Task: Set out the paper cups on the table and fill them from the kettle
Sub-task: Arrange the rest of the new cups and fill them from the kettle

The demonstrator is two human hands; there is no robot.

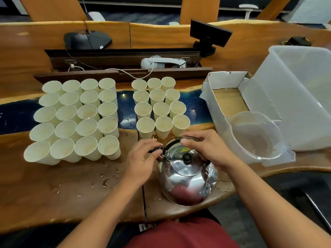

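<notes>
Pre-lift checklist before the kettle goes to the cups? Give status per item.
1. Right hand grips kettle handle: ok.
2. Left hand at the handle's left end: touching; firm grip cannot tell.
3. Lid seated on kettle: ok.
4. Cups upright, left block and right block: ok.
5. Water level in kettle: cannot tell.
6. Table dry near kettle: not ok, droplets.

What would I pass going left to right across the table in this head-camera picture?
Big block of cups → smaller block of cups → kettle, held by both hands at its handle → clear jug → large plastic tub.
</notes>
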